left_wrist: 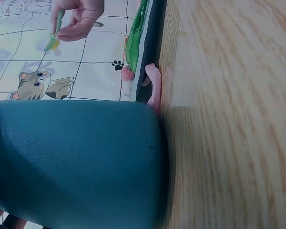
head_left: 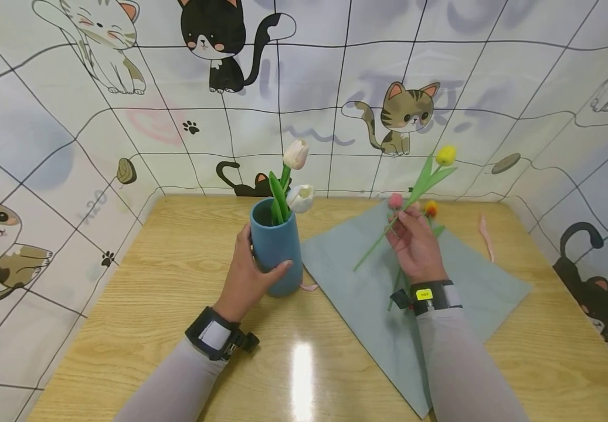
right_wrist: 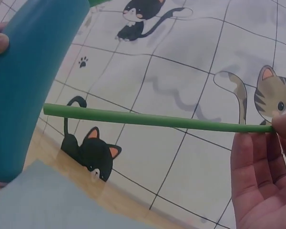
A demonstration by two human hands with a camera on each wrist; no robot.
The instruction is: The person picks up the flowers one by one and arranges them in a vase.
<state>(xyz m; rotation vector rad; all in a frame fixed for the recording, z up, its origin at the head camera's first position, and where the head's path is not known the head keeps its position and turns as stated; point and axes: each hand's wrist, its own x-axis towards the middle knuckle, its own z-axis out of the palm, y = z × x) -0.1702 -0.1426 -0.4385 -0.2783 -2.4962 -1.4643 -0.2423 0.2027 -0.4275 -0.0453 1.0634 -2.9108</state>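
A blue vase [head_left: 276, 252] stands on the table, gripped round its side by my left hand [head_left: 251, 271]. Two white tulips [head_left: 296, 155] rise from its mouth with green leaves. My right hand [head_left: 414, 243] pinches the stem of a yellow tulip [head_left: 446, 155] between thumb and fingers, above the paper; its bare stem end slants down toward the vase. In the right wrist view the green stem [right_wrist: 157, 120] runs from the fingertips toward the vase. A pink tulip [head_left: 395, 201] and an orange tulip [head_left: 431, 208] lie on the paper beyond the right hand, partly hidden by it.
A grey-blue sheet of wrapping paper [head_left: 356, 293] covers the right part of the wooden table [head_left: 177, 328]. One pink ribbon [head_left: 485, 237] lies at the far right, another pink strip [head_left: 309, 287] beside the vase's base. A cat-patterned backdrop [head_left: 314, 88] surrounds the table.
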